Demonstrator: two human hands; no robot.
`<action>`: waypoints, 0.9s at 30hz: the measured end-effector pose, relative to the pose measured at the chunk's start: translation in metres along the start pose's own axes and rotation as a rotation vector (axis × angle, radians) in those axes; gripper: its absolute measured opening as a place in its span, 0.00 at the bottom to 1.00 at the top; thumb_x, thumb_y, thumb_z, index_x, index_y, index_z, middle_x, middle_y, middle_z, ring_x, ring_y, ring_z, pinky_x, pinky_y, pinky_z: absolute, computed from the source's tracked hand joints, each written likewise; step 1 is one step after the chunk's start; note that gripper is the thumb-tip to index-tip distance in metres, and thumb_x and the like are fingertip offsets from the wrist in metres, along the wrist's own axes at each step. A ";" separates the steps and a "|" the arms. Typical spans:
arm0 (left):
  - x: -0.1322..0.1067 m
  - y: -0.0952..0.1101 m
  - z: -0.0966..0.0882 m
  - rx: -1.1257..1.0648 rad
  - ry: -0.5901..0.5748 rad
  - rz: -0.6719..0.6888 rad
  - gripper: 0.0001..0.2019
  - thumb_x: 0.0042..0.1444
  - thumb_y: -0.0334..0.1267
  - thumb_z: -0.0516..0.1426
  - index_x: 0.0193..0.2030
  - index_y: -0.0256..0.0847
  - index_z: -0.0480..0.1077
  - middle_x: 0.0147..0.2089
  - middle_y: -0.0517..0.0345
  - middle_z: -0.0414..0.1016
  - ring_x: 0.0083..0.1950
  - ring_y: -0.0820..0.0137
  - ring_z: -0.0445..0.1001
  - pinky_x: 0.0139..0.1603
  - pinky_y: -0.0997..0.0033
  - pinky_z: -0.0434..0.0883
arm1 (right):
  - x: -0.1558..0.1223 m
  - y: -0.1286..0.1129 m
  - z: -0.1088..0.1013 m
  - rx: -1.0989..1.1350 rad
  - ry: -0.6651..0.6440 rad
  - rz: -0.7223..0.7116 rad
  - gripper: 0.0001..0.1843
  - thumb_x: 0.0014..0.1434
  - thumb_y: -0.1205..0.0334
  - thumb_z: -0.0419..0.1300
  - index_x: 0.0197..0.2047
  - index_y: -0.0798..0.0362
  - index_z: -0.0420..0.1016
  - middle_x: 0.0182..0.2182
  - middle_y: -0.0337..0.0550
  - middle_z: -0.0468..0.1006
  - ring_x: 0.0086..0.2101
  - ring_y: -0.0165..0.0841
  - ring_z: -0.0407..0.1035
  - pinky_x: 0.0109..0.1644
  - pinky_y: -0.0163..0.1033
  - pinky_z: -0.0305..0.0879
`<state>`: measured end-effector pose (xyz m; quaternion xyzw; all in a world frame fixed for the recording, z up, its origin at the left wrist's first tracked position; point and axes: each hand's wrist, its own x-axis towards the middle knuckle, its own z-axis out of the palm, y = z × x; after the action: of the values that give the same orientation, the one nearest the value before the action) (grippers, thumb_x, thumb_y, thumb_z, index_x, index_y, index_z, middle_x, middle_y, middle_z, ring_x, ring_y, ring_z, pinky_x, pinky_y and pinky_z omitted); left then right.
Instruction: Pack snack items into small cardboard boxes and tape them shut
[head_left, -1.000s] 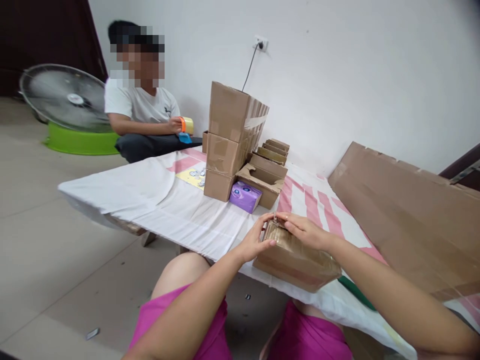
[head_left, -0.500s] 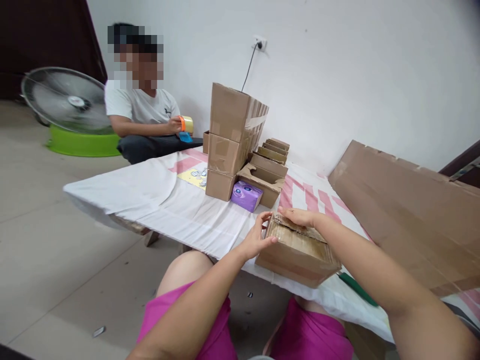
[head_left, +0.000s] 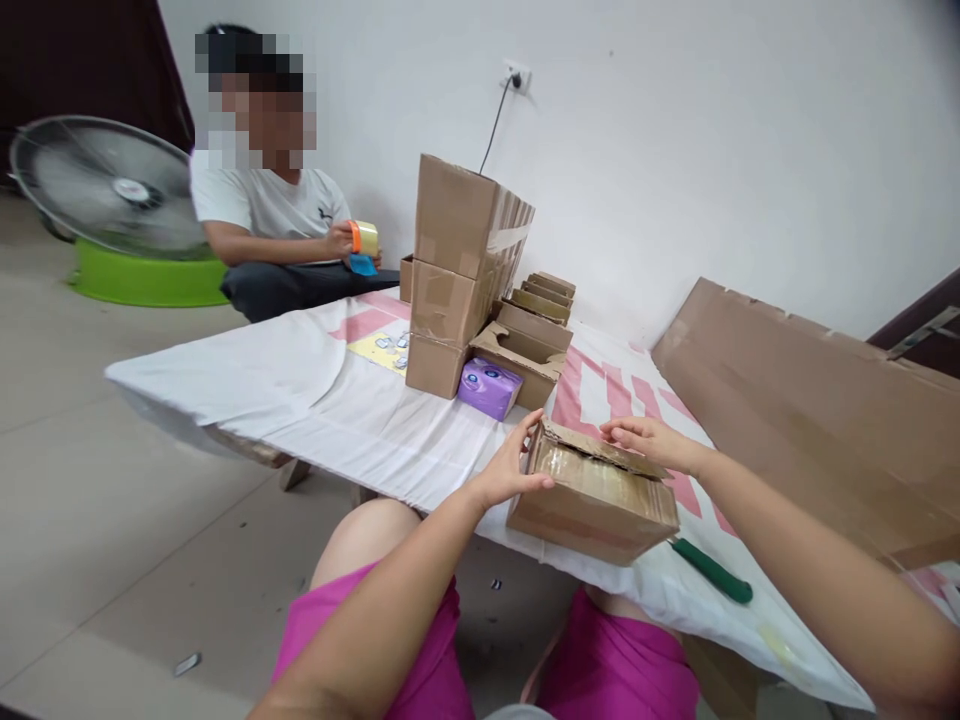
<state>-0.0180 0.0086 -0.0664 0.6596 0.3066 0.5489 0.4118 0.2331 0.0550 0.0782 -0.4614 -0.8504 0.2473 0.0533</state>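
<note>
A brown cardboard box [head_left: 596, 515] stands at the near edge of the cloth-covered table, its top flap slightly lifted along a seam. My left hand [head_left: 517, 462] grips its left end, thumb on the top and fingers along the far side. Just beyond the flap, my right hand [head_left: 649, 440] is open with its fingers stretched out to the left; whether they touch the cardboard I cannot tell. To the right of the box lies a tool with a green handle [head_left: 712, 570], its tip partly hidden by the box.
Behind the box sit a purple tissue pack [head_left: 489, 388], an open carton [head_left: 521, 360] and a tall stack of boxes [head_left: 450, 225]. A large cardboard sheet [head_left: 810, 410] leans at the right. Across the table, a seated person [head_left: 262, 215] holds a tape dispenser [head_left: 364, 240] near a floor fan [head_left: 135, 195].
My right hand has moved right, off the top of the box, and the flap's edge now stands higher. More of the green handle shows. My left hand keeps its place on the box.
</note>
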 end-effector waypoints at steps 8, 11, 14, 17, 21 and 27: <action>-0.003 0.000 0.000 0.037 -0.002 -0.020 0.53 0.38 0.64 0.64 0.68 0.42 0.50 0.65 0.41 0.56 0.63 0.49 0.58 0.60 0.52 0.60 | -0.024 0.008 0.013 0.070 0.133 -0.038 0.24 0.55 0.42 0.58 0.45 0.52 0.77 0.41 0.47 0.81 0.39 0.38 0.74 0.43 0.43 0.70; -0.003 0.000 0.001 0.048 -0.004 -0.016 0.52 0.39 0.63 0.64 0.67 0.41 0.50 0.65 0.41 0.57 0.64 0.48 0.57 0.60 0.51 0.59 | -0.023 0.007 0.020 0.044 0.153 -0.086 0.23 0.57 0.44 0.56 0.47 0.52 0.76 0.43 0.47 0.80 0.40 0.38 0.73 0.44 0.44 0.70; -0.003 0.000 0.001 0.056 -0.008 -0.005 0.51 0.41 0.63 0.63 0.67 0.41 0.50 0.65 0.41 0.56 0.64 0.49 0.57 0.60 0.50 0.59 | -0.017 0.002 0.025 0.006 0.171 -0.177 0.22 0.60 0.48 0.53 0.51 0.52 0.75 0.46 0.49 0.79 0.44 0.40 0.72 0.47 0.46 0.69; -0.003 0.001 0.000 0.059 -0.016 -0.001 0.50 0.41 0.64 0.62 0.67 0.42 0.50 0.65 0.42 0.56 0.63 0.50 0.57 0.60 0.52 0.60 | -0.010 -0.005 0.028 0.000 0.109 -0.288 0.24 0.61 0.53 0.53 0.58 0.50 0.69 0.49 0.49 0.77 0.48 0.39 0.70 0.47 0.45 0.69; -0.003 0.001 0.000 0.068 -0.018 0.000 0.50 0.41 0.64 0.62 0.67 0.41 0.51 0.65 0.42 0.56 0.63 0.49 0.58 0.59 0.53 0.61 | -0.005 -0.011 0.032 -0.040 0.092 -0.393 0.22 0.60 0.59 0.55 0.57 0.52 0.70 0.43 0.49 0.78 0.45 0.38 0.70 0.48 0.46 0.68; -0.004 0.000 0.000 0.073 -0.024 -0.009 0.51 0.41 0.66 0.61 0.66 0.42 0.50 0.66 0.41 0.55 0.63 0.50 0.58 0.59 0.52 0.61 | -0.008 -0.008 0.037 0.018 0.180 -0.322 0.07 0.59 0.61 0.57 0.36 0.51 0.77 0.36 0.46 0.76 0.37 0.35 0.71 0.43 0.43 0.69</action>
<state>-0.0188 0.0053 -0.0679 0.6793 0.3244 0.5278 0.3933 0.2198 0.0307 0.0505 -0.3392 -0.9028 0.2009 0.1720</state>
